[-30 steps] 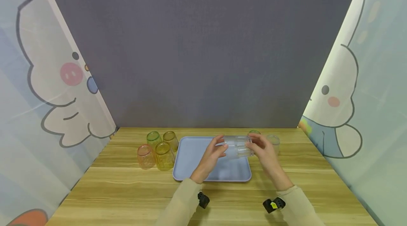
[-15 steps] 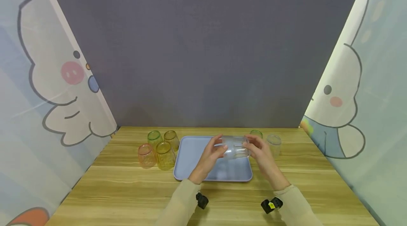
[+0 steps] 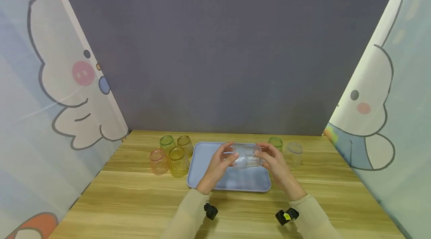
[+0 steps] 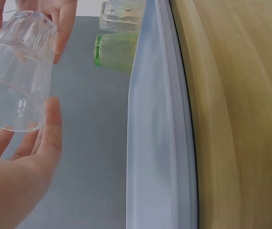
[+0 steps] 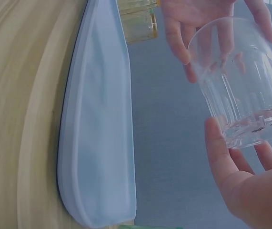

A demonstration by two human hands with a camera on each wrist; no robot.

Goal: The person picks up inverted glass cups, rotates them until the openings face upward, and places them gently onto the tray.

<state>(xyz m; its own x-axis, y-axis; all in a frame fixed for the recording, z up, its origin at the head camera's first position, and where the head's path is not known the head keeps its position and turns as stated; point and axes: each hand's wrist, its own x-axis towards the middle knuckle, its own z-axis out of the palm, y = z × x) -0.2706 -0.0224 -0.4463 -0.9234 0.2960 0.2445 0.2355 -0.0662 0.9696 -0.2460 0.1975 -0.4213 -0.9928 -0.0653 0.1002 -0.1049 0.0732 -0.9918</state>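
Observation:
Lying on its side in the air above the pale blue tray [image 3: 242,181] is a clear drinking glass [image 3: 247,156]. My left hand [image 3: 219,162] holds its rim end, thumb in front and fingers behind. At the other end my right hand [image 3: 277,164] grips the thick base between thumb and fingers. In the right wrist view the glass [image 5: 240,81] tilts between both hands, with its faceted bottom towards my right hand [image 5: 250,186]. The left wrist view shows the wide rim beside my left hand [image 4: 26,167]. Nothing shows inside the glass.
Left of the tray stand a pink glass [image 3: 159,162], a yellow glass [image 3: 179,163], a green glass [image 3: 167,143] and an amber glass [image 3: 185,145]. Right of it are another green glass [image 3: 276,143] and a clear glass [image 3: 294,155]. A grey panel [image 3: 222,55] rises behind the wooden table [image 3: 134,201].
Both hands keep hold of the clear glass, which tilts slightly differently and sits a little further left relative to the tray. The head view has shifted slightly. The other glasses stay put.

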